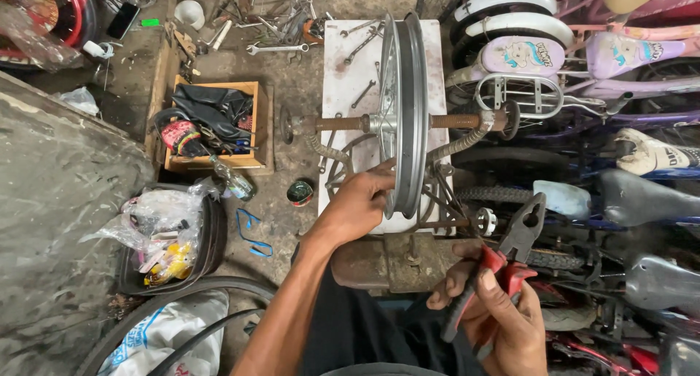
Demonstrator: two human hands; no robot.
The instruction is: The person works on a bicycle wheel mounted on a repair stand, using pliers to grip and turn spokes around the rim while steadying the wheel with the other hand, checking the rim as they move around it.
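A silver bicycle wheel rim stands upright on a rusty truing stand, its axle running left to right. My left hand rests on the rim's lower left edge, fingers pinched at the spokes. My right hand holds red-handled pliers low on the right, jaws pointing up and apart from the rim.
A white board with wrenches lies behind the wheel. A wooden box of parts, a basin with plastic bags and a tyre sit on the left. Several bicycles crowd the right side.
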